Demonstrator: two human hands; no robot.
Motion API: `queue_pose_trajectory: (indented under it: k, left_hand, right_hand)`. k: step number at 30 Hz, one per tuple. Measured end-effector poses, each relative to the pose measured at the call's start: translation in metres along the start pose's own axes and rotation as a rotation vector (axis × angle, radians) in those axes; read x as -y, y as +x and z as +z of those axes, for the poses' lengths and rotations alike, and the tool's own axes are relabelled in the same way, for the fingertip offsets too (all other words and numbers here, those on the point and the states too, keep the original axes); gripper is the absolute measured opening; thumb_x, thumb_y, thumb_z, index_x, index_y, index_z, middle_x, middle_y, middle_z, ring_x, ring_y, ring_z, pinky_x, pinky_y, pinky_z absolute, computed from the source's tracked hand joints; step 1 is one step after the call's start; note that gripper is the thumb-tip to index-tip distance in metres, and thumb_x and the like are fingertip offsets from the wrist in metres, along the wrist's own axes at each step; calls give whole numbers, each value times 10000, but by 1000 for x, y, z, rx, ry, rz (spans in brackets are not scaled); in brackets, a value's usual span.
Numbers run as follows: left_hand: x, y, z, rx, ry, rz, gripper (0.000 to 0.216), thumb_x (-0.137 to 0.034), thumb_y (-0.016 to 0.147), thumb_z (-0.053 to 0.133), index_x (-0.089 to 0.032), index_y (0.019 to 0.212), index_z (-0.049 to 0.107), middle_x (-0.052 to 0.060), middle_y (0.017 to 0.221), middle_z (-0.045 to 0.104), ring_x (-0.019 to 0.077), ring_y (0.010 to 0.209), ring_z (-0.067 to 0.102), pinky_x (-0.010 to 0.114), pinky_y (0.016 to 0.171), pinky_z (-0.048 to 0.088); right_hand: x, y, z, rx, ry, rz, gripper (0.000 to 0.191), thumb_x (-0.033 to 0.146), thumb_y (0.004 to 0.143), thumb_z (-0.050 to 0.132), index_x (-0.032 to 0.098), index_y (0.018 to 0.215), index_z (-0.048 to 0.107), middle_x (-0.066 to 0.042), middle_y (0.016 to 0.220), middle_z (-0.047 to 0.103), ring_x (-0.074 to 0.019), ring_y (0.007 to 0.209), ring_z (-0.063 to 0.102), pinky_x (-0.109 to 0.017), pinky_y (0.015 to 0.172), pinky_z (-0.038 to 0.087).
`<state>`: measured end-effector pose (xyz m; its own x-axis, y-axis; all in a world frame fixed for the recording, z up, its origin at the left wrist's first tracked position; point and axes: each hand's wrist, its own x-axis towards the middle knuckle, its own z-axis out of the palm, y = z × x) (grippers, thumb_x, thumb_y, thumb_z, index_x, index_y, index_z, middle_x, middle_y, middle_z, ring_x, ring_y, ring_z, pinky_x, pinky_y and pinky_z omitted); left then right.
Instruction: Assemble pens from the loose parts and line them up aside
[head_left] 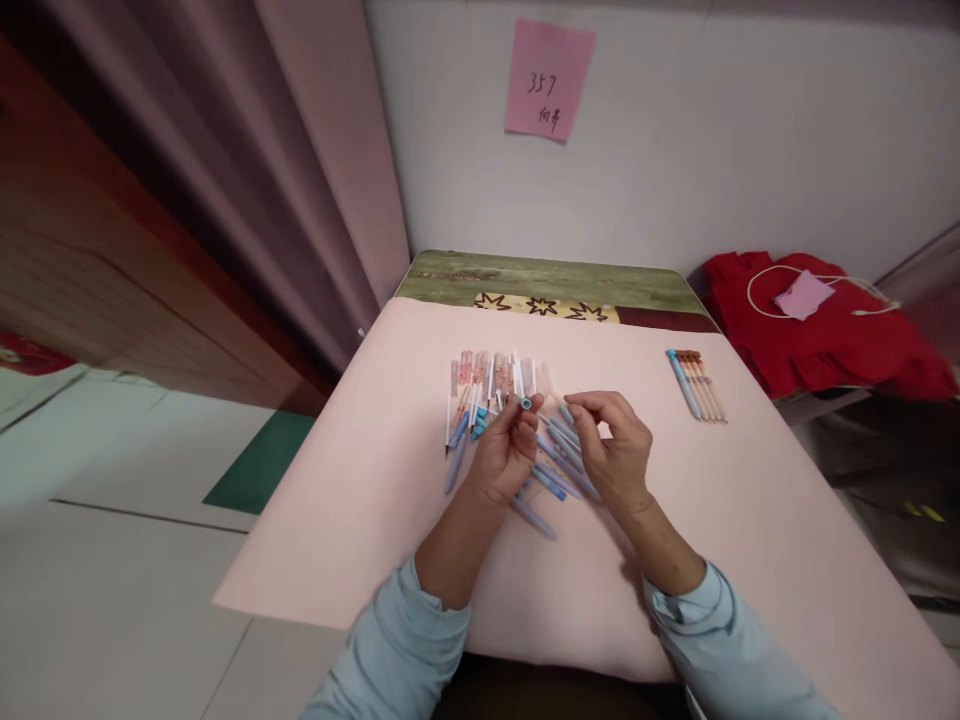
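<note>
Above the table's middle, my left hand (511,447) is closed on a pen barrel (526,404) whose round, teal-rimmed open end faces up toward me. My right hand (616,445) is a short way to its right, thumb and forefinger pinched together. Whatever lies between those fingertips is too small to name. Under and between both hands are several blue pen barrels (562,443), lying loosely across one another. Just beyond my left hand, pinkish clear pen parts (466,368) and thin white refills (475,405) lie in a cluster with small bright-blue pieces (478,424).
A row of pens (697,385), one blue and several orange-brown, lies at the table's right. The pale pink table cover (360,520) spreads under everything. Red cloth (832,340) with a white cable sits beyond the right edge. A pink note (550,80) hangs on the wall.
</note>
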<state>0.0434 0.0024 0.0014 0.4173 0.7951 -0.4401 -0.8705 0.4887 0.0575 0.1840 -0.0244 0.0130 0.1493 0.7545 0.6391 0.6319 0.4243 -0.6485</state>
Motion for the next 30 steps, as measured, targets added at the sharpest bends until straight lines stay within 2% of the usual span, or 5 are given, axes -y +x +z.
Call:
queue_pose_trajectory:
  k: [3, 12, 20, 30]
  left_hand:
    - [5, 1, 0, 15, 82, -3, 214, -162, 961, 457, -55, 957, 643, 98, 800, 710, 54, 522, 620, 85, 445, 510]
    - [18, -1, 8, -82, 208, 1, 277, -161, 960, 464, -56, 761, 627, 48, 599, 655, 63, 469, 611, 88, 395, 470]
    - [19, 2, 3, -111, 263, 17, 218, -161, 934, 522, -62, 775, 633, 48, 604, 679, 79, 473, 633, 105, 409, 483]
    - [18, 6, -4, -77, 218, -60, 194, -172, 937, 527, -54, 834, 641, 46, 613, 686, 88, 476, 648, 103, 413, 487]
  right_hand:
    - [8, 0, -3, -62, 46, -41, 129, 246, 913, 568, 232, 927, 696, -44, 870, 688, -173, 797, 643, -316, 704, 534]
    - [-2, -6, -6, 23, 17, -109, 152, 222, 909, 588, 253, 964, 726, -37, 863, 697, -164, 806, 659, -304, 721, 546]
    - [-6, -5, -6, 41, -134, -161, 169, 257, 917, 587, 255, 942, 754, -42, 830, 697, -147, 753, 655, -271, 679, 512]
    - [-5, -5, -5, 55, -9, -84, 151, 230, 891, 636, 249, 985, 752, -21, 828, 637, -111, 694, 611, -227, 602, 495]
